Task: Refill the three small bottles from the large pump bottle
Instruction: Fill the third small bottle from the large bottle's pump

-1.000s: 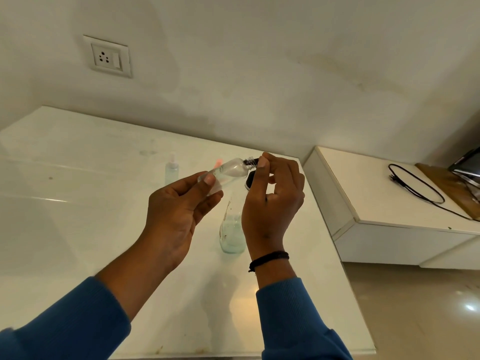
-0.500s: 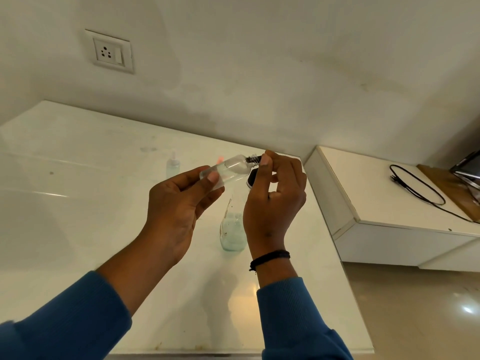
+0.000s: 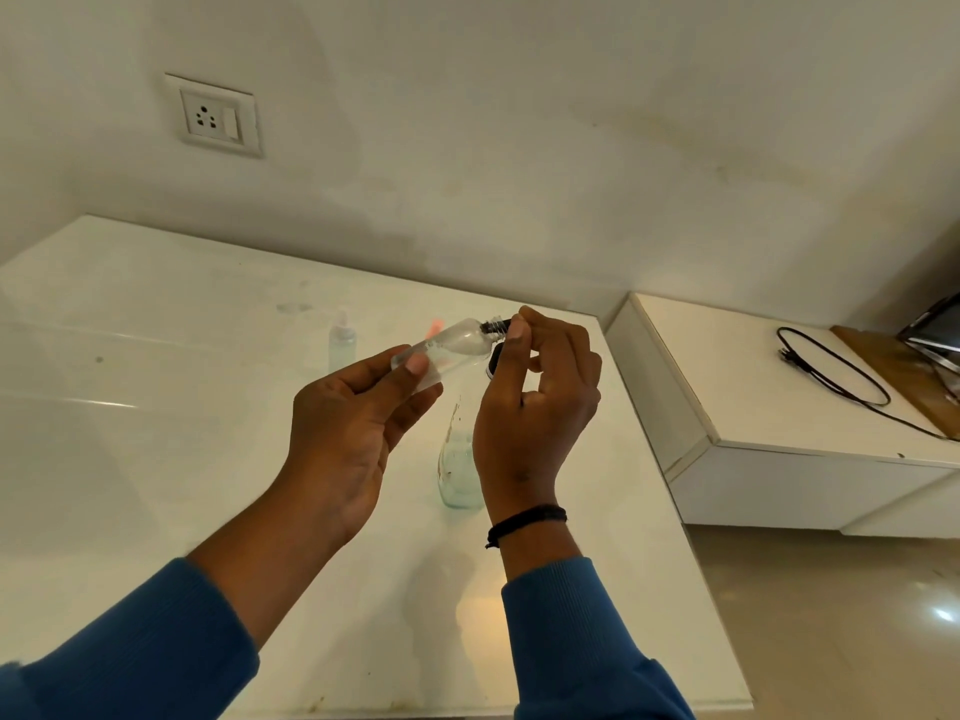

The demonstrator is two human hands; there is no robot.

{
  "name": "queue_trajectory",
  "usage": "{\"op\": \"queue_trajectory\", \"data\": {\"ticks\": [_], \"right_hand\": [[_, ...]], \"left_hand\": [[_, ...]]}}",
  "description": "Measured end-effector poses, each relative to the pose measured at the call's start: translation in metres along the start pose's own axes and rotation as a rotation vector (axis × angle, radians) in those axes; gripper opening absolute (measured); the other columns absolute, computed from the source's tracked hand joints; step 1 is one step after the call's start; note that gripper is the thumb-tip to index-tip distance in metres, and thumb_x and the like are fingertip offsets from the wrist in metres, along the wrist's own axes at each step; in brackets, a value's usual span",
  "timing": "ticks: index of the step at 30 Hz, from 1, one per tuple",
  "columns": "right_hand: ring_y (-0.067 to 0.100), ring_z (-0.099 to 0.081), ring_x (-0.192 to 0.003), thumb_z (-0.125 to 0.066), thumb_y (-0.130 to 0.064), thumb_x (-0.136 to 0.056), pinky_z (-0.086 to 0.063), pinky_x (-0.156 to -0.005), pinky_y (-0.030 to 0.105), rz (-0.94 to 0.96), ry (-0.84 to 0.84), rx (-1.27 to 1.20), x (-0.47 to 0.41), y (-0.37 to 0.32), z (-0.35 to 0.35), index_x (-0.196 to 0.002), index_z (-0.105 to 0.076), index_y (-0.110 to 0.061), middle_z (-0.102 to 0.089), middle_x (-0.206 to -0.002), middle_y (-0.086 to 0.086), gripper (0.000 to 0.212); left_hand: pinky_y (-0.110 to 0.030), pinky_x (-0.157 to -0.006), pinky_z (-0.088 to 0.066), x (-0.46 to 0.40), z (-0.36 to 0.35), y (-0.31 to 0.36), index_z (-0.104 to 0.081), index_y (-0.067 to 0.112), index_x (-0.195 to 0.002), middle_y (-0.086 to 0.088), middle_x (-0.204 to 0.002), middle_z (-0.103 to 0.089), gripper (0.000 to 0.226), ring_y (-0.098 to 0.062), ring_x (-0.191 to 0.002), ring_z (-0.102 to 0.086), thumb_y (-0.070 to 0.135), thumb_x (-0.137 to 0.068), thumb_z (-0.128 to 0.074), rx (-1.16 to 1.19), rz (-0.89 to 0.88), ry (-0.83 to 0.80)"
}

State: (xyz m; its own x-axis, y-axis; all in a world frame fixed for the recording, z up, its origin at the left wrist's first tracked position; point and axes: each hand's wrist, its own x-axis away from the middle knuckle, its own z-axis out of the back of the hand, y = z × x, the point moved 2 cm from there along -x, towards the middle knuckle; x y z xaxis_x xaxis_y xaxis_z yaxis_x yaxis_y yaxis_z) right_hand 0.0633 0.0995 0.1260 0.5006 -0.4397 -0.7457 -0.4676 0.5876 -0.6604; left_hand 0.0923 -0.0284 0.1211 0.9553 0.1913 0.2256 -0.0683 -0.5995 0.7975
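- The left hand (image 3: 358,413) grips a small clear bottle (image 3: 447,350), tilted above the table (image 3: 156,407).
- The right hand (image 3: 540,402) pinches its dark neck (image 3: 493,327).
- The large bottle (image 3: 457,470) stands below them.

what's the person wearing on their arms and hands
Both arms wear blue long sleeves with ribbed cuffs, the left sleeve and right sleeve pushed up short of the wrists. A thin black band circles the right wrist. The left hand and right hand are bare, with no gloves and no rings visible.
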Motion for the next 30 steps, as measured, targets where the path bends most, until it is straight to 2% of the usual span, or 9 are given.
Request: {"op": "queue_trajectory", "data": {"ticks": [3, 9, 13, 19, 25, 30], "right_hand": [[0.014, -0.052, -0.082, -0.059, -0.018, -0.099, -0.047, -0.067, 0.049, 0.015, -0.002, 0.042, -0.006, -0.005, 0.001, -0.091, -0.072, -0.013, -0.067, -0.089, -0.006, 0.016], [0.011, -0.052, -0.085, -0.056, -0.022, -0.100, -0.050, -0.067, 0.051, -0.008, -0.007, 0.021, 0.001, 0.003, 0.004, -0.096, -0.073, -0.014, -0.067, -0.094, -0.008, 0.019], [0.016, -0.052, -0.081, -0.057, -0.021, -0.099, -0.048, -0.068, 0.049, 0.009, -0.004, 0.046, -0.008, -0.004, 0.003, -0.089, -0.071, -0.013, -0.067, -0.087, -0.005, 0.019], [0.016, -0.056, -0.084, -0.053, -0.023, -0.101, -0.051, -0.067, 0.052, 0.023, 0.007, 0.024, 0.000, 0.005, 0.005, -0.098, -0.073, -0.012, -0.067, -0.095, -0.007, 0.023], [0.015, -0.054, -0.085, -0.056, -0.022, -0.100, -0.051, -0.066, 0.053, 0.026, -0.003, 0.016, -0.007, -0.001, 0.003, -0.094, -0.072, -0.014, -0.067, -0.092, -0.007, 0.019], [0.016, -0.058, -0.087, -0.054, -0.023, -0.101, -0.052, -0.066, 0.054, 0.033, 0.003, -0.007, -0.001, 0.006, 0.004, -0.099, -0.073, -0.011, -0.067, -0.095, -0.005, 0.023]], "left_hand": [[-0.034, -0.089, -0.060, -0.001, -0.001, 0.002, -0.072, 0.007, -0.115, -0.005, -0.108, -0.077, 0.041, -0.023, -0.099, -0.075, 0.020, -0.077, -0.072, -0.009, -0.013, -0.004], [-0.040, -0.097, -0.057, 0.002, -0.001, -0.002, -0.072, 0.007, -0.115, -0.005, -0.109, -0.077, 0.045, -0.023, -0.099, -0.075, 0.022, -0.072, -0.074, -0.036, -0.006, -0.008], [-0.036, -0.090, -0.059, 0.000, -0.002, 0.002, -0.073, 0.008, -0.114, -0.004, -0.108, -0.077, 0.047, -0.022, -0.099, -0.075, 0.024, -0.070, -0.074, -0.036, -0.020, -0.017], [-0.033, -0.087, -0.060, 0.002, -0.002, 0.000, -0.074, 0.010, -0.112, -0.003, -0.106, -0.077, 0.042, -0.022, -0.098, -0.075, 0.023, -0.072, -0.074, -0.056, -0.023, -0.020], [-0.033, -0.088, -0.060, 0.000, -0.003, 0.003, -0.074, 0.009, -0.112, -0.004, -0.106, -0.077, 0.042, -0.022, -0.099, -0.075, 0.023, -0.072, -0.074, -0.031, -0.018, -0.020], [-0.034, -0.088, -0.060, 0.002, -0.002, 0.001, -0.074, 0.010, -0.111, -0.003, -0.106, -0.078, 0.031, -0.021, -0.097, -0.075, 0.018, -0.082, -0.073, -0.049, -0.012, -0.002]]}}
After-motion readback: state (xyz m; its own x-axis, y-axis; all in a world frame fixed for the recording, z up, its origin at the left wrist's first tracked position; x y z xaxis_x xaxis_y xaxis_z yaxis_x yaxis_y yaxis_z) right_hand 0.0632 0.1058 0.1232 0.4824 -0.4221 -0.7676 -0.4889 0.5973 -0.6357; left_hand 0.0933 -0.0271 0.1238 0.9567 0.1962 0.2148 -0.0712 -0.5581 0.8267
